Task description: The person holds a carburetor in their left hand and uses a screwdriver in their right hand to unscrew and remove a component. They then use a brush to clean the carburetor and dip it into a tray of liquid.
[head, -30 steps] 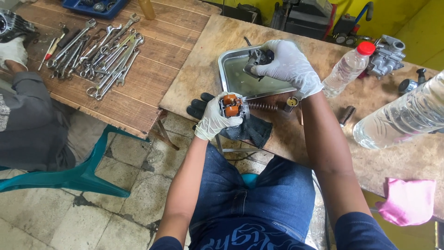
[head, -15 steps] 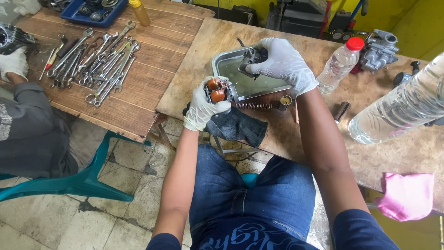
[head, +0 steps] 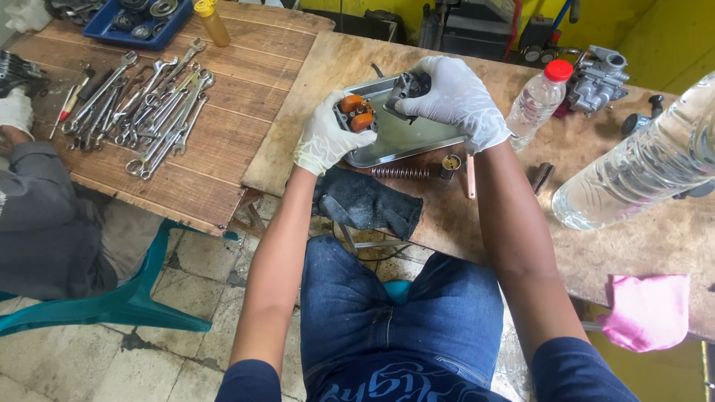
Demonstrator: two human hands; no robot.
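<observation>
My left hand (head: 326, 136), in a white glove, grips a small part with two orange floats (head: 353, 113) and holds it over the left end of a metal tray (head: 402, 138). My right hand (head: 454, 97), also gloved, grips a dark grey metal engine part (head: 407, 84) above the tray's far side. The two parts sit close together, almost touching. A coil spring (head: 402, 173) and a small brass cap (head: 450, 163) lie on the wooden table just in front of the tray.
A dark cloth (head: 365, 202) hangs over the table edge. Two clear water bottles (head: 538, 101) (head: 640, 167), a grey carburettor (head: 597, 77) and a pink rag (head: 645, 310) lie to the right. Several spanners (head: 141, 104) cover the left bench, where another person's sleeve (head: 37, 216) shows.
My left hand has lifted the orange-float part from near the table edge up to the tray. My right hand has raised the dark metal part out of the tray.
</observation>
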